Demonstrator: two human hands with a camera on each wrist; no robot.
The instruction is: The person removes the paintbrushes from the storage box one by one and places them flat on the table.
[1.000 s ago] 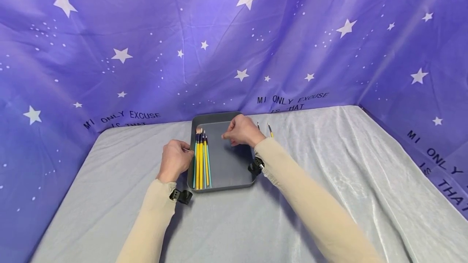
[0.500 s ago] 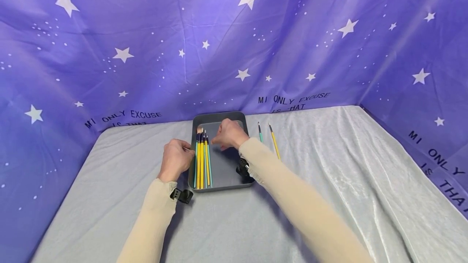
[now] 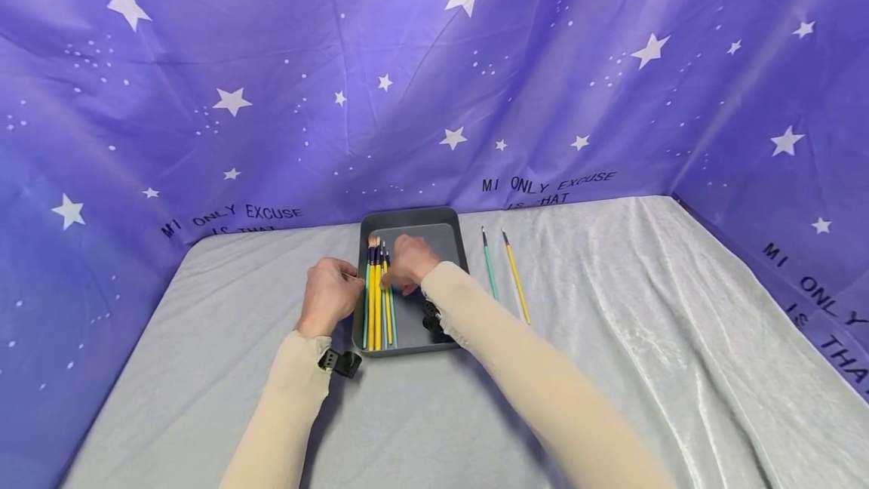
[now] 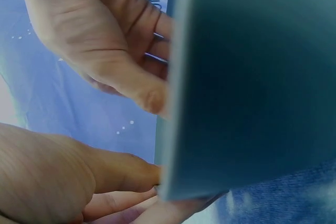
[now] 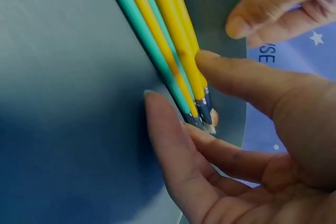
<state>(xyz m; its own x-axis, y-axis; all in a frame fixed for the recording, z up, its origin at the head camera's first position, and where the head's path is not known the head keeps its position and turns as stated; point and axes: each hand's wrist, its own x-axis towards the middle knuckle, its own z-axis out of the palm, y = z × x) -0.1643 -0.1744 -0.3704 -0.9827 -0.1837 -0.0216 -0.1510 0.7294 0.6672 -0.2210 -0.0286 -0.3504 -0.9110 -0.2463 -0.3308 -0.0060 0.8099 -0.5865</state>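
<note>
A dark grey rectangular tray (image 3: 421, 327) lies on the table with several yellow and teal paintbrushes (image 3: 376, 315) side by side along its left wall, bristles pointing away from me. My left hand (image 3: 327, 294) pinches the tray's left wall, thumb inside and fingers outside. Over the brushes is my right hand (image 3: 409, 259), thumb and fingers spread either side of them. In the right wrist view its thumb (image 5: 231, 74) overlaps a yellow handle just below the ferrules, while a gap shows between the index finger (image 5: 165, 129) and the teal handle.
Right of the tray, a teal paintbrush (image 3: 489, 262) and a yellow paintbrush (image 3: 516, 274) lie on the pale grey cloth (image 3: 645, 308). A purple curtain with white stars (image 3: 380, 36) hangs behind the table. Each wrist wears a black camera mount.
My right hand has moved left and nearer to me, from the tray's right side to the brushes. Its sleeve now uncovers the two brushes on the cloth. The left hand keeps its hold.
</note>
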